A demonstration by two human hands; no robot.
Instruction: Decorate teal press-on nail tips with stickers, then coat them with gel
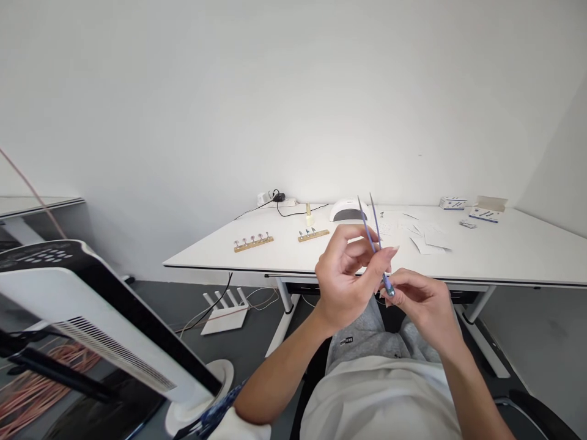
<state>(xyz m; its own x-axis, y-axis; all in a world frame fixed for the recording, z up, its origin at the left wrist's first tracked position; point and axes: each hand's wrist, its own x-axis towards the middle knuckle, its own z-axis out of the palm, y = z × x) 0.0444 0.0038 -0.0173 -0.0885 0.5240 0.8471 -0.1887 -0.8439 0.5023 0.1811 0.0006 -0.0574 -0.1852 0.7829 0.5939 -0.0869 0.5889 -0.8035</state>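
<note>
A pair of slim purple-blue tweezers [376, 235] points upward above the table's front edge, its two tips apart. My left hand [346, 275] is closed around the middle of the tweezers, with thumb and fingers on the arms. The fingertips of my right hand [422, 305] are pinched at the joined lower end, which looks blue-green. Beyond my hands, a wooden strip [313, 236] carries several small stands with dark tips. Farther left, a second wooden strip [254, 244] bears several stands with pale pinkish tips.
On the white table [211, 253] are a white dome-shaped lamp [348, 208], a pale yellow bottle [309, 215], scattered paper sheets [426, 238] and an open box [486, 211]. A white tower appliance [110, 324] leans in at left. A router [225, 319] sits on the floor.
</note>
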